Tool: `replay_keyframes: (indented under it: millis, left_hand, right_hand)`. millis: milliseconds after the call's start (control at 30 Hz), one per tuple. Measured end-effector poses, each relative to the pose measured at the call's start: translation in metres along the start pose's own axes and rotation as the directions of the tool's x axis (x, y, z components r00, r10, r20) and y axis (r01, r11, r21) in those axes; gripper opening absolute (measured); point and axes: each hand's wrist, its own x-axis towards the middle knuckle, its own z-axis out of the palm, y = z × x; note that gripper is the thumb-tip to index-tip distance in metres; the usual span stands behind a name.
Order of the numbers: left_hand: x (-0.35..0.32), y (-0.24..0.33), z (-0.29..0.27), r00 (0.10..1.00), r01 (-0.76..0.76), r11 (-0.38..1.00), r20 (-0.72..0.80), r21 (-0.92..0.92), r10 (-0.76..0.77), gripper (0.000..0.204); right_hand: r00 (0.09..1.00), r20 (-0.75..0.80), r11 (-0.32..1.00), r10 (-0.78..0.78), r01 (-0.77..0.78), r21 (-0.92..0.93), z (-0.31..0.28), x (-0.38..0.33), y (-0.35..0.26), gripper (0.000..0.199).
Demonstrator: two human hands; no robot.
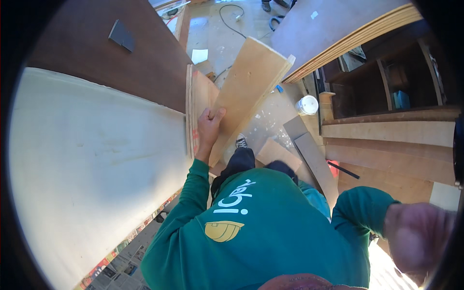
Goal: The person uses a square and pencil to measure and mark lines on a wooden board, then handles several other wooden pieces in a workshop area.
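Observation:
My left hand (209, 129) is closed on the edge of a long, light wooden board (251, 79), with the fingers curled over it. The board stands tilted in front of me, its far end reaching away over the floor. Beside that hand, on the left, stand the edges of several stacked boards (190, 113). Raised out at the lower right, my right hand (420, 237) is smeared by motion and cut off near the picture's rim. Its fingers cannot be made out.
A large white panel (101, 159) and a dark brown one (111, 58) fill the left. On the right are an open dark cabinet (360, 96), a white bucket (307, 105) and loose planks (314, 159). A cable (227, 7) lies ahead; another person's feet (273, 5) show beyond.

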Motion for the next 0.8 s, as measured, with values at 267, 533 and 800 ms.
replay_keyframes:
  millis: [267, 533, 800]
  left_hand:
    - [0.038, 0.018, -0.014, 0.991, 0.072, 0.988, -0.125, 0.138, -0.055, 0.069]
    - [0.047, 0.004, -0.006, 0.919, 0.395, 0.822, -0.165, 0.41, -0.359, 0.082]
    - [0.034, 0.024, 0.006, 0.848, 0.511, 0.74, -0.399, 0.437, -0.35, 0.077]
  right_hand:
    - [0.791, -0.358, 0.153, 0.497, -0.485, -0.861, -0.072, -0.094, 0.152, 0.007]
    - [0.575, -0.45, 0.04, 0.683, -0.644, -0.764, -0.143, -0.105, 0.21, 0.011]
    - [0.342, -0.375, 0.001, 0.862, -0.74, -0.673, -0.245, -0.099, 0.313, 0.02]
